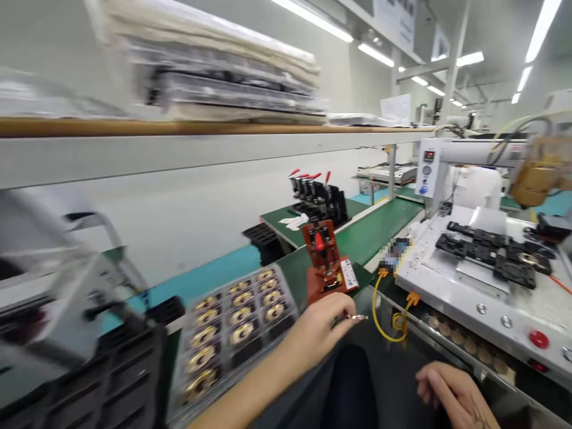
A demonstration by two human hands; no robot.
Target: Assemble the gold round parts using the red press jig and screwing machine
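Between the thumb and fingers of my left hand (325, 323) is a thin, shiny metal piece (356, 317), seen nearly edge-on. This hand is just in front of a red-brown clamp fixture (324, 256) with a red-tipped lever. Beside my left forearm lies a clear plastic tray (286, 286) with rows of gold ring-shaped parts (242, 333) in it. My right hand (451, 390) is low on the right, near the front of the white machine, touching nothing that I can see. Its fingers are curled in, and nothing shows in them.
A white bench machine (447, 298) with black fixtures on its bed and a red button (538, 339) stands on the right. A yellow cable (379, 322) loops at its front. Black trays (84, 381) are at lower left. A shelf (201, 152) runs overhead; red-handled clamps (317, 196) stand further back.
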